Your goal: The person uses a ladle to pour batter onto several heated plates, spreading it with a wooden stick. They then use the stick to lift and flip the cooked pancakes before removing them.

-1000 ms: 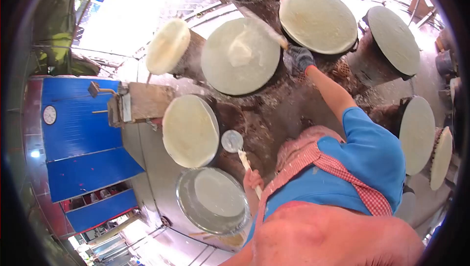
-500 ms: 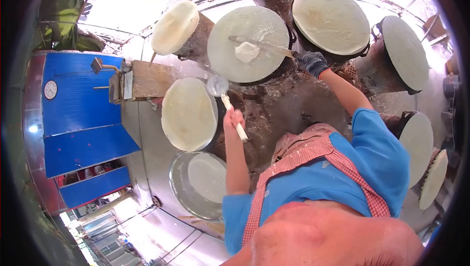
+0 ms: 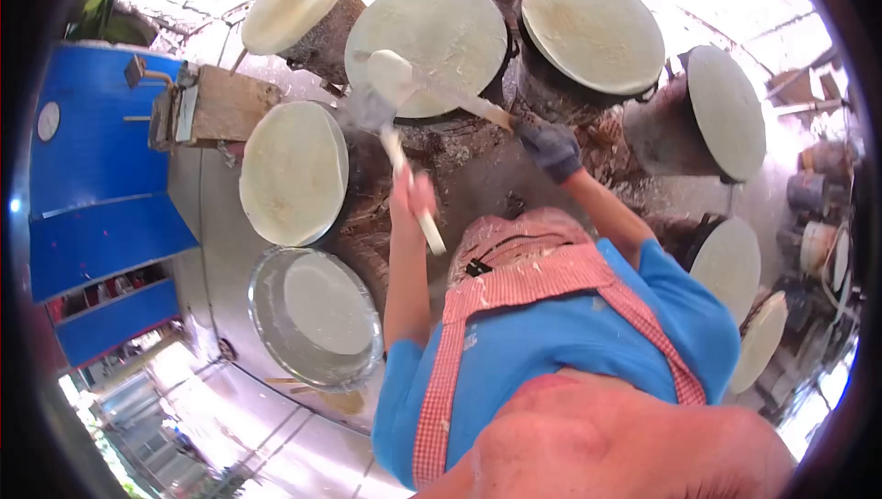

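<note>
My bare left hand (image 3: 413, 194) is closed around the pale handle of a ladle (image 3: 369, 108), whose blurred bowl hangs at the near left edge of the middle round griddle (image 3: 450, 17). On my right hand (image 3: 549, 148) is a dark glove; its fingers grip the wooden handle of a long flat spatula (image 3: 459, 99). The spatula's blade reaches over the griddle's near edge towards the ladle. A white lump of batter (image 3: 390, 74) sits at the blade's far end, just above the ladle bowl. A thin pale layer coats the griddle.
More coated round griddles stand around me, including one at left (image 3: 294, 173), one at right (image 3: 593, 30) and one farther right (image 3: 726, 113). A metal basin (image 3: 262, 315) holding white batter is at lower left. A wooden block (image 3: 234, 106) juts out near a blue panel (image 3: 101, 141).
The batter lump has gone from the griddle's middle to its near left edge, with the spatula. My ladle has come beside it. The whole view has shifted somewhat.
</note>
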`<state>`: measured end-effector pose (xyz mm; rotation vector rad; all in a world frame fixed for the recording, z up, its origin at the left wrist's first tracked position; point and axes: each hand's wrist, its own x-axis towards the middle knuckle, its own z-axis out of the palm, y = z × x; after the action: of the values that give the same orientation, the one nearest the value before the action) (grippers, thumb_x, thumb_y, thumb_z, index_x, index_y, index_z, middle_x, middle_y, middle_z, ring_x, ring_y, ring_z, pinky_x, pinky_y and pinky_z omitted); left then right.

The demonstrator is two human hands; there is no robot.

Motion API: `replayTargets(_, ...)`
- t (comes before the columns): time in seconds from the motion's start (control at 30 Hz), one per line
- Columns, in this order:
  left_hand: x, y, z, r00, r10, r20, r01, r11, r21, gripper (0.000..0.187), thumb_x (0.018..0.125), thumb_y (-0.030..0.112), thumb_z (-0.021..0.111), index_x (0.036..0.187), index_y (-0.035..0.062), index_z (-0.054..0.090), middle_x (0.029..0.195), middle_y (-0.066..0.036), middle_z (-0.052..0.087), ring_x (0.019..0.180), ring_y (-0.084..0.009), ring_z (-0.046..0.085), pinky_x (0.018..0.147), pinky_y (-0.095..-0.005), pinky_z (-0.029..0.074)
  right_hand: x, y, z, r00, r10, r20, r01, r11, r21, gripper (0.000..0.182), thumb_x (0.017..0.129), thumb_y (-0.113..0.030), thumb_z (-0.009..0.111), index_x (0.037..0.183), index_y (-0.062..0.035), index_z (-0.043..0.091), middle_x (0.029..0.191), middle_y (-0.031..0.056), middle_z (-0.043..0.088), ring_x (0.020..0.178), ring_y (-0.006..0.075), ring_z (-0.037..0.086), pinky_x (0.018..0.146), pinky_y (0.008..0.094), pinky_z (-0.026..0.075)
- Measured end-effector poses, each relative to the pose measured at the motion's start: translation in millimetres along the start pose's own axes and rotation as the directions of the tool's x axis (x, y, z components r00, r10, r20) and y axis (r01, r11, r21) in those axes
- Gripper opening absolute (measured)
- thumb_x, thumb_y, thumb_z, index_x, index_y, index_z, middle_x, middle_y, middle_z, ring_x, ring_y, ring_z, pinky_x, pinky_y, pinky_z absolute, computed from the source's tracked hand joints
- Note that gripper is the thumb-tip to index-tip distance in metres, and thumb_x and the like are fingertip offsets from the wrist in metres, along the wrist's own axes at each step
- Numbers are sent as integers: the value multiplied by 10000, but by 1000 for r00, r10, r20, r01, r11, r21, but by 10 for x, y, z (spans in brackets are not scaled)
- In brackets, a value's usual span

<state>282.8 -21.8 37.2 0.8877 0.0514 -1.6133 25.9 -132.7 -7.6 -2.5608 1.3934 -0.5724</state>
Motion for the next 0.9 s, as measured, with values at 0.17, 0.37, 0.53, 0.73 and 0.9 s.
replayTargets(0.17,-414,-166,-185,929,-250,274,368,708,-603,346,891,315,396,715,20,443,497,19,282,329,-62,286,266,-197,258,-50,-96,-41,992,-111,56,102,983,150,330,730,-199,552,1053,-139,530,1007,168,528,866,325,532,683,400,439)
replayTargets(0.37,-873,-307,-271,909,-16,417,361,534,-765,296,911,252,355,1132,94,474,581,-7,298,399,-80,326,319,-211,306,-26,-276,246,990,-84,110,26,891,454,435,711,-192,621,1117,-93,500,1068,172,515,964,329,503,801,391,403)
replayTargets(0.53,-1550,-498,-756,917,140,373,221,599,-770,322,919,251,325,1217,164,407,593,-19,297,414,-88,309,338,-216,308,204,-890,649,794,-71,604,14,995,98,456,675,-455,592,947,-91,558,760,150,606,685,313,590,655,422,447)
replayTargets(0.73,-2387,-753,-1723,996,-81,42,77,507,-858,241,886,289,412,955,90,528,548,6,281,360,-73,252,279,-199,227,522,-2519,1329,734,-607,305,535,793,292,248,684,-268,582,868,-104,562,789,142,571,681,319,563,604,407,446)
replayTargets(0.9,-2918,-923,-2275,984,-141,108,166,517,-840,411,850,382,443,590,84,332,434,12,309,304,-64,257,262,-184,219,833,-3709,2297,659,-751,-34,745,647,162,333,696,-178,506,1011,-72,521,946,160,564,739,297,579,637,421,454)
